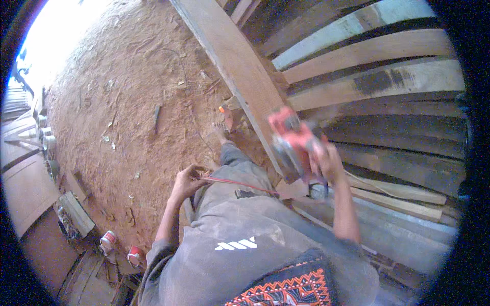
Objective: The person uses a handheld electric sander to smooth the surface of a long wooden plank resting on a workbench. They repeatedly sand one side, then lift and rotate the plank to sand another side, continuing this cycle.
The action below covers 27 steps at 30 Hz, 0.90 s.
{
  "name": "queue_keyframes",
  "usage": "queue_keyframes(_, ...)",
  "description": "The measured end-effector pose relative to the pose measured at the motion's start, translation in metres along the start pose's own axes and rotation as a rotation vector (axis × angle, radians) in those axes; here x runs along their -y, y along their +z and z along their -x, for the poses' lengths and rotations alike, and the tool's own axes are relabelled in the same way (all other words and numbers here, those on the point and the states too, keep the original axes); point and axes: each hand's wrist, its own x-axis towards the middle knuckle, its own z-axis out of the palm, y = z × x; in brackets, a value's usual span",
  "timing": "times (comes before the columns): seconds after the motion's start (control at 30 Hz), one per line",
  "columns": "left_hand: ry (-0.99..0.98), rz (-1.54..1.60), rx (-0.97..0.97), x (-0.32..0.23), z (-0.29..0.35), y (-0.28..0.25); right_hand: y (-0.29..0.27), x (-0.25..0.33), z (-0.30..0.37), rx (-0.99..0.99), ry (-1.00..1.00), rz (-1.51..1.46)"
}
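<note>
My right hand (pixel 329 166) is wrapped round the handle of a red handheld power tool (pixel 293 132), which is smeared by motion, so I cannot make out its exact kind. The tool is over the near end of a long, wide wooden plank (pixel 240 66); whether it touches the wood I cannot tell. On the left, my left hand (pixel 191 178) pinches a thin red cord (pixel 240 183), which runs across the front of my body toward the right.
Rough boards (pixel 377 76) lie stacked along the right side. Sawdust-covered ground (pixel 138 102) spreads to the left, with a dark stick-like piece (pixel 157 118) on it. Red-and-white cans (pixel 135 256) and wooden panels (pixel 30 196) are at the lower left. My bare foot (pixel 220 130) is beside the plank.
</note>
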Motion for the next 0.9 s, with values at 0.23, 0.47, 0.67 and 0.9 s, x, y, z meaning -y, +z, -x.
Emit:
queue_keyframes(0.23, 0.095, 0.028, 0.046, -0.044, -0.031, 0.018, 0.005, -0.013, 0.002, -0.079, 0.014, -0.08)
queue_keyframes(0.47, 0.022, 0.049, -0.379, -0.015, -0.019, -0.043, 0.037, 0.164, -0.275, 0.041, -0.298, -0.109)
queue_keyframes(0.67, -0.02, 0.074, -0.298, 0.008, 0.001, -0.034, 0.015, 0.101, -0.221, 0.023, -0.472, 0.082)
queue_keyframes(0.9, 0.086, -0.001, 0.18, -0.026, -0.009, 0.027, -0.022, -0.053, 0.074, -0.023, 0.141, 0.006)
